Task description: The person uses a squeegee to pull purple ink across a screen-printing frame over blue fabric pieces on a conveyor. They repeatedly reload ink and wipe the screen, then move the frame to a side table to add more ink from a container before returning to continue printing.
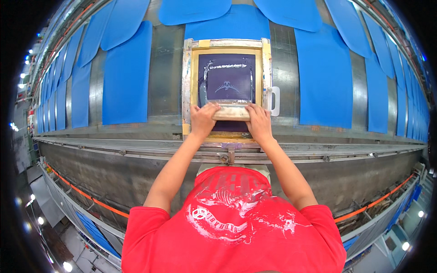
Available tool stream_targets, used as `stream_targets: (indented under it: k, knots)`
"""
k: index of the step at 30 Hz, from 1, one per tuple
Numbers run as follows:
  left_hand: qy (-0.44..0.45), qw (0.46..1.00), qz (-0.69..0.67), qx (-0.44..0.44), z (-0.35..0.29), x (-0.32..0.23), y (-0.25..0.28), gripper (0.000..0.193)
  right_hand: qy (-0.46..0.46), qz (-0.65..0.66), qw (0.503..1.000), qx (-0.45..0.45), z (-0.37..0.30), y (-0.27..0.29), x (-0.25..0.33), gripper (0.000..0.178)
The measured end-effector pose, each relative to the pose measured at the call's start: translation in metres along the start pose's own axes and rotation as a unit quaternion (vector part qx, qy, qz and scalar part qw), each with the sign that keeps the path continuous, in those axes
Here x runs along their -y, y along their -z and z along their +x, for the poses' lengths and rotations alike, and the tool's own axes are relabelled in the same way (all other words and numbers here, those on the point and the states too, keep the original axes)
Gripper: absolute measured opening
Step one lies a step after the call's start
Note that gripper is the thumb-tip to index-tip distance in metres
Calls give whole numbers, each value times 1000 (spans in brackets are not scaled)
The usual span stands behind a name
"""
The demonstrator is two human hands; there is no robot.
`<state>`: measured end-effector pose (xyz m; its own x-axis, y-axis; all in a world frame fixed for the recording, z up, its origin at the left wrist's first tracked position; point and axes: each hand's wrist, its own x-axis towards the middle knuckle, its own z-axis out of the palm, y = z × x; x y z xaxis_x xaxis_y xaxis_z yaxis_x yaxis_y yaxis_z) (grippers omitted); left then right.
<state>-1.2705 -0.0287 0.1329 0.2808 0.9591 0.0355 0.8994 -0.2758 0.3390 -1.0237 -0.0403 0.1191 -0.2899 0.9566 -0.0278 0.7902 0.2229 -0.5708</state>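
Note:
A screen-printing frame (pixel 187 82) with a yellow-taped border and a dark mesh lies on the long metal table over a blue fabric piece (pixel 227 25). Across the near part of the mesh rests a wooden-handled squeegee (pixel 231 112). My left hand (pixel 203 117) grips its left end and my right hand (pixel 257 121) grips its right end. A pale printed design (pixel 226 86) shows on the mesh beyond the squeegee. Both forearms reach up from my red shirt at the lower edge.
Blue fabric panels (pixel 126 75) lie in rows along the metal table to the left and to the right (pixel 324 77). A white handle (pixel 274 101) sticks out of the frame's right side. A metal rail (pixel 136 152) runs along the table's near edge, an orange strip (pixel 86 195) below.

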Motion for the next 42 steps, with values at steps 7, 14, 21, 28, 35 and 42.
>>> stream_targets:
  k: [7,14,21,28,35,42]
  knots:
    - [-9,999,-32,11,-19,-5,-13,39,-119,42,943,-310,37,2,-110,29]
    - [-15,999,-41,2,-47,-10,6,55,-239,223,915,-238,67,2,-98,23]
    - [26,997,-63,-33,-93,84,66,56,-193,222,920,-259,103,-17,46,25]
    - [33,995,-84,28,-142,250,139,61,-170,259,917,-252,136,-129,202,30]
    - [71,991,-100,56,-162,260,139,61,-198,332,880,-275,132,-171,209,16]
    - [52,991,-119,22,-181,264,61,62,-194,274,899,-282,120,-204,160,16]
